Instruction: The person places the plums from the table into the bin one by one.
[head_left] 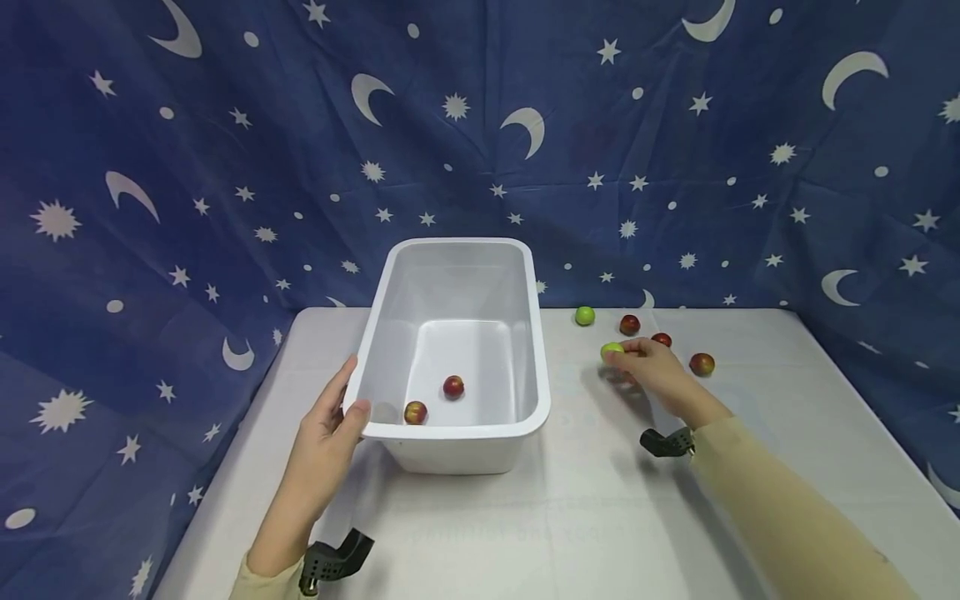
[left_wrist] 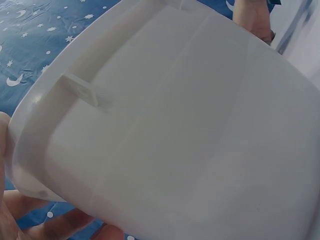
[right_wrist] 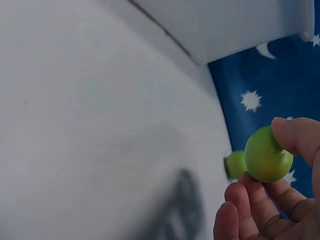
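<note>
My left hand (head_left: pixel 324 442) grips the near left corner of a white plastic tub (head_left: pixel 468 432), thumb over the rim and fingers outside; the left wrist view shows the tub's outer wall (left_wrist: pixel 175 130). Two red apples (head_left: pixel 453 387) lie inside near its front end. To the right of the tub, my right hand (head_left: pixel 663 377) pinches a small green apple (right_wrist: pixel 268 155) between thumb and fingertips, above the table. Another green apple (head_left: pixel 585 316) lies farther back. Several red apples (head_left: pixel 702 364) lie around the right hand, some partly hidden by it.
A white cloth covers the table (head_left: pixel 585 517). Behind and at the sides hangs a blue curtain (head_left: pixel 465 192) with moons and stars. Each wrist carries a black camera mount (head_left: pixel 336 560).
</note>
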